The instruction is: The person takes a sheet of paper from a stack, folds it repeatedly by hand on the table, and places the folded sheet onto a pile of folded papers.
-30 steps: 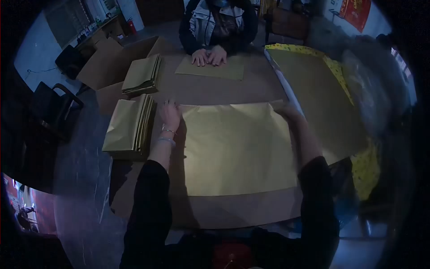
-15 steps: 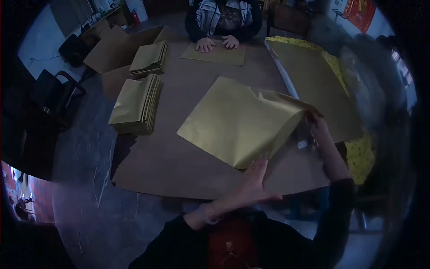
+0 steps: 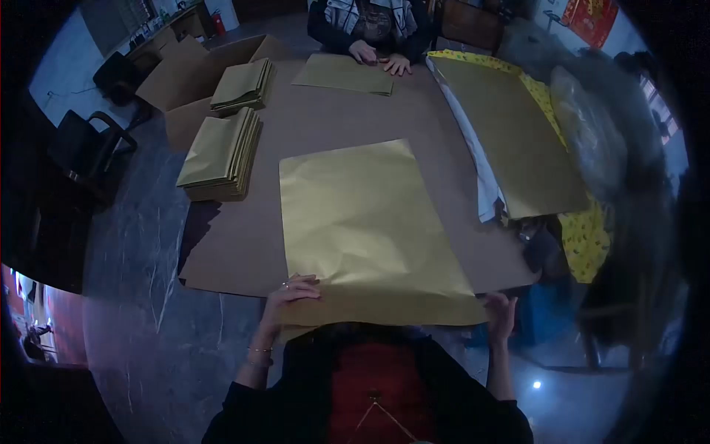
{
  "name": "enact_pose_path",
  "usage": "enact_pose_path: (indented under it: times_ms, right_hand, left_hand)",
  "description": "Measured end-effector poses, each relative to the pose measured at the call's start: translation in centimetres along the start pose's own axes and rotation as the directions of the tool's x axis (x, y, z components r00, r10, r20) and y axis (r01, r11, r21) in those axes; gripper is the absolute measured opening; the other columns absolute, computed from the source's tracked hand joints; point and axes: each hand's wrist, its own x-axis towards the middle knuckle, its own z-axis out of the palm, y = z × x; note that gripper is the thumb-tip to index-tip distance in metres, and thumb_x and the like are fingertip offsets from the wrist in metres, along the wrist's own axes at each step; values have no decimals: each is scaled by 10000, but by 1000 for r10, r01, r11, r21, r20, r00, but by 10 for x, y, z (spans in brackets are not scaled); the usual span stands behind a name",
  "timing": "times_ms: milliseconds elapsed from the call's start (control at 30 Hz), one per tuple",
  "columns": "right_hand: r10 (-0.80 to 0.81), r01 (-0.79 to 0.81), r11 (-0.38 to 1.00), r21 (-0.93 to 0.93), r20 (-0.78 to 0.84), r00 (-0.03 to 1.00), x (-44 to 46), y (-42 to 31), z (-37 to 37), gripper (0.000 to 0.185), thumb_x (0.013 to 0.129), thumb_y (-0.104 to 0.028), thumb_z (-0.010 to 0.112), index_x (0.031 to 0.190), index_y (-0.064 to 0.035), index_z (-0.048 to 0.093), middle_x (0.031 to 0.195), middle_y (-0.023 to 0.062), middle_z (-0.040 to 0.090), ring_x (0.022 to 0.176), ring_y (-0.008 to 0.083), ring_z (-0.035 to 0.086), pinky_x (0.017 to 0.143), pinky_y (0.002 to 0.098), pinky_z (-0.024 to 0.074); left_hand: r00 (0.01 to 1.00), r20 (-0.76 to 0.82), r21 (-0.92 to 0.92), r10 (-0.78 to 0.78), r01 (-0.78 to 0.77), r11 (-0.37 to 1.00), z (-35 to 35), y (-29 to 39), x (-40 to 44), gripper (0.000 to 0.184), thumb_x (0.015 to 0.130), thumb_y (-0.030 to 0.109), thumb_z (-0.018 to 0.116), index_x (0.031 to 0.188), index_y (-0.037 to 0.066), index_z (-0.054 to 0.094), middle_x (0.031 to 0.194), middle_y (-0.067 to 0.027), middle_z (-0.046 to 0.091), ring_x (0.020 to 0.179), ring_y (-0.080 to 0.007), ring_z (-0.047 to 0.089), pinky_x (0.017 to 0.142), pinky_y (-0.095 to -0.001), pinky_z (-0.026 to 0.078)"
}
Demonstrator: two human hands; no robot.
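A large sheet of gold paper (image 3: pixel 362 214) lies in front of me on the brown table cover, its near part running over the table's front edge. At its near left edge, my left hand (image 3: pixel 294 292) grips the paper, with fingers over the top. My right hand (image 3: pixel 501 317) pinches the near right corner; its fingertips are partly hidden. Slight creases cross the paper between my hands. To the right, a stack of flat gold sheets (image 3: pixel 510 133) rests on white and yellow patterned wrapping (image 3: pixel 588 248).
Two piles of folded gold paper (image 3: pixel 218 152) stand at the left beside an open cardboard box (image 3: pixel 181 81). Across the table (image 3: pixel 296 122), another person's hands (image 3: pixel 381 58) are near a folded gold sheet (image 3: pixel 344 74). A clear plastic bag (image 3: pixel 588 126) sits at the right.
The gold sheet has turned square to me and come nearer. My left hand has gone from open to gripping its left edge; my right hand has moved down towards me. The other person's sheet shifted slightly.
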Motion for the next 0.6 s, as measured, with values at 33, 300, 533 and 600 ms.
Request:
enact_pose_path:
  times_ms: [33,300,533,600]
  right_hand:
    - [-28,16,994,105,120,992,5,-6,7,429,963,-283,437,1258,29,454,1134,146,588,1005,225,583,905,349,447]
    - [391,474,258,-842,540,746,89,-19,72,611,768,-175,595,1351,-120,421,1427,115,369,1347,307,290,1120,512,137]
    - [387,129,272,-954,231,893,110,23,44,336,863,-250,589,1154,-83,593,1137,136,616,1130,300,534,978,434,381]
    - [377,14,397,-918,177,909,127,10,75,268,886,-239,589,1054,-32,620,886,118,663,866,244,617,772,349,464]
  left_hand:
    - [999,8,-32,-44,45,999,-5,4,-1,229,701,111,701,924,64,706,974,-57,667,1093,-242,573,1065,-428,303]
    - [979,-118,-113,-168,155,982,-21,-12,-20,192,749,44,661,935,17,700,976,-117,688,902,-222,654,799,-297,517]
    - [773,-351,-287,-529,449,846,-20,1,23,238,829,163,673,948,-43,661,890,-20,644,822,-85,558,726,-258,470]
    - [754,-507,-317,-418,288,904,-21,22,62,310,844,184,672,1023,-63,618,934,-38,640,821,-88,563,729,-262,471]
